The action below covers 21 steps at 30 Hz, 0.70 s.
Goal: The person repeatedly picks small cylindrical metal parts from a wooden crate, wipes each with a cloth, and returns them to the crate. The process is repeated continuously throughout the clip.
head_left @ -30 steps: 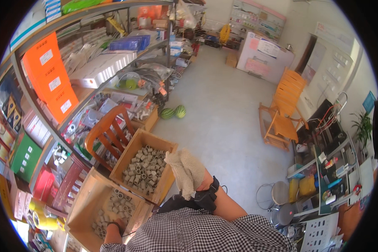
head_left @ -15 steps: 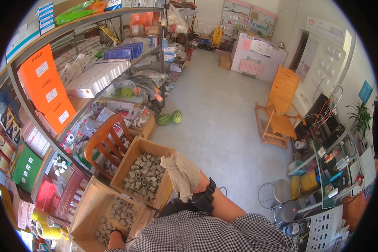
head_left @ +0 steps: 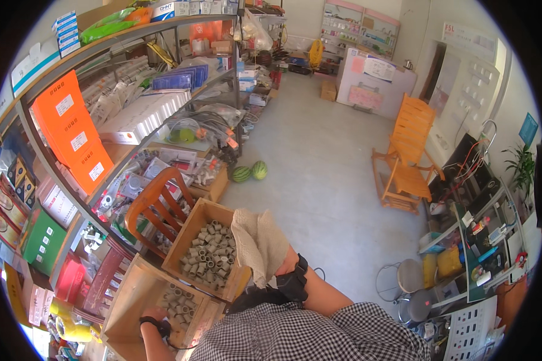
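My left hand is down inside the nearer wooden box, beside a small pile of grey pipe fittings. Its fingers are blurred, and whether they hold a fitting is unclear. A dark band circles that wrist. My right hand, with a black strap at the wrist, holds up a coarse beige cloth that looks like a sack. The cloth hides most of its fingers and overhangs the right edge of the second wooden box. Many more grey pipe fittings fill that box.
A wooden chair stands behind the boxes. Shelving with orange boxes lines the left side. Two watermelons lie on the floor ahead. To the right are a wooden rocking chair and a glass-topped counter.
My left hand has moved forward and up within the nearer box, farther into view. My right hand still holds the cloth, which now hangs slightly lower. The view has shifted a little.
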Tool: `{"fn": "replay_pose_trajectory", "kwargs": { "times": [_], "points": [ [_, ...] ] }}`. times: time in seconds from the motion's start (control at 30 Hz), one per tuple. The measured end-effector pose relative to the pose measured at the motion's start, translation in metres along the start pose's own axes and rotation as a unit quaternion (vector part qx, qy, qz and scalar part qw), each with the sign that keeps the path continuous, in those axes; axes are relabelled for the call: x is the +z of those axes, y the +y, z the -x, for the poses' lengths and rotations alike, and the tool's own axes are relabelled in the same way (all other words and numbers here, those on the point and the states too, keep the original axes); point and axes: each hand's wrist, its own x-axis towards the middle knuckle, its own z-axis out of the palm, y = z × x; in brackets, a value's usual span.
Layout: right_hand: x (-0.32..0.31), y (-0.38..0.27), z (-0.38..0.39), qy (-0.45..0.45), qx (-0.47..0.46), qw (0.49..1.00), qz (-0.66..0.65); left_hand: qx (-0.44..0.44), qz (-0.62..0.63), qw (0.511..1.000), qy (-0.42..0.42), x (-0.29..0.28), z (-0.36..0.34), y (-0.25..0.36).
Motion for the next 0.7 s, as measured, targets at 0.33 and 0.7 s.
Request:
{"fn": "replay_pose_trajectory", "kwargs": {
  "times": [0.33,0.7],
  "points": [
    [0.020,0.001,0.000,0.011,-0.029,0.967,0.251,0.179,0.336,0.838,0.392,-0.141,0.141,0.192],
    [0.045,-0.007,0.015,-0.025,0.141,0.988,-0.053,0.423,0.180,0.777,0.429,-0.177,0.190,0.348]
  ]
}}
